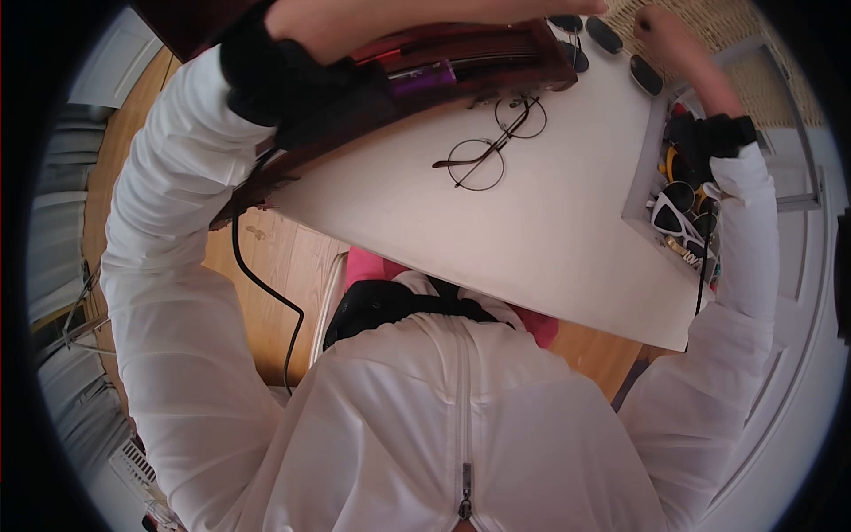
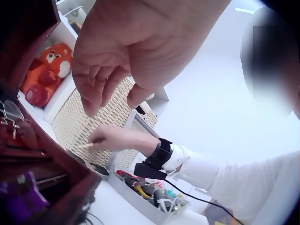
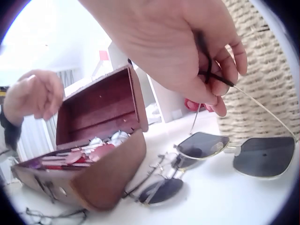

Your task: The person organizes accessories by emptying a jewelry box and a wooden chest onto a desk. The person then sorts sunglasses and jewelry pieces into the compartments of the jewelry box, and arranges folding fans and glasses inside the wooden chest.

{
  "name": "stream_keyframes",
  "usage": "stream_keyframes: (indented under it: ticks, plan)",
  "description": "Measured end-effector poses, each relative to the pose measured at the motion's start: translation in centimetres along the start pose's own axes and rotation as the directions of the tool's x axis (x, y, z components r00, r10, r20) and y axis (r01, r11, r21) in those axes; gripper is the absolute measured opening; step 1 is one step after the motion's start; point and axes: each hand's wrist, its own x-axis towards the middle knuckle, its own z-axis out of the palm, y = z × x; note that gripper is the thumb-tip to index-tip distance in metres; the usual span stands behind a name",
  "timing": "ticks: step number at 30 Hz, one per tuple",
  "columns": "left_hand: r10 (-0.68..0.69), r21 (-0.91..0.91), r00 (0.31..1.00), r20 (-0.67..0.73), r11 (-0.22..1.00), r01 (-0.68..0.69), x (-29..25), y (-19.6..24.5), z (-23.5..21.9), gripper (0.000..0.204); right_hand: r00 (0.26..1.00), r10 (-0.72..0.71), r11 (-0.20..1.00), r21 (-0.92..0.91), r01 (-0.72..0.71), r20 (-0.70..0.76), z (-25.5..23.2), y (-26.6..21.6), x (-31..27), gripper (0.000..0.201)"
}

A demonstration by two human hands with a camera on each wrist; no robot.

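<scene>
In the right wrist view my right hand (image 3: 187, 47) pinches the dark temple tips of gold-rimmed sunglasses (image 3: 263, 157), whose dark lenses hang low over the white table. My left hand (image 2: 140, 47) is raised with loosely bent fingers and nothing in them; the right wrist view shows that hand (image 3: 40, 96) above the open brown case (image 3: 110, 176). Another dark-lensed pair (image 3: 161, 191) rests between the case and the held sunglasses. Round thin-rimmed glasses (image 1: 476, 164) lie on the white table (image 1: 532, 222) in the head view, in front of the case.
A grey bin (image 1: 640, 182) of several sunglasses stands at the table's right side. Behind the right hand is a woven basket (image 2: 75, 117). An orange plush bear (image 2: 54, 63) sits beyond the case. Cables hang from both wrist cameras.
</scene>
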Motion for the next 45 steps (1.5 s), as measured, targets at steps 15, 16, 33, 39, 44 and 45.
stream_keyframes:
  ticks: [15,16,33,39,44,45]
  plan:
    - [-0.165,-0.871,0.984,0.062,0.473,0.134,2.4,-1.4,1.8,0.039,0.995,-0.021,0.232,0.968,0.098,-0.095,-12.6,-13.4,-3.7,0.024]
    - [-0.162,-0.825,0.986,-0.038,0.562,0.061,2.7,-2.3,2.3,0.037,0.992,-0.007,0.108,0.986,0.124,-0.124,-11.8,-14.2,-3.5,0.025]
    - [0.344,0.579,0.847,-0.405,0.814,-0.054,-1.0,-7.0,-1.9,0.048,0.968,-0.218,0.191,0.978,-0.083,0.125,-11.8,-16.2,0.1,0.041]
    - [0.216,0.341,0.946,-0.241,0.931,-0.126,-3.3,-7.8,-2.8,0.039,0.954,-0.268,0.093,0.989,-0.117,0.138,-11.0,-14.9,0.0,0.030]
    - [-0.154,-0.272,0.978,0.141,0.944,0.188,-4.8,-8.1,-2.7,0.023,0.943,-0.292,-0.020,0.984,-0.174,0.161,-7.4,-14.4,-0.3,0.024]
    - [-0.152,-0.274,0.978,0.143,0.943,0.187,-5.0,-8.1,-2.3,0.023,0.943,-0.290,-0.019,0.984,-0.176,0.163,-6.7,-14.7,-0.5,0.024]
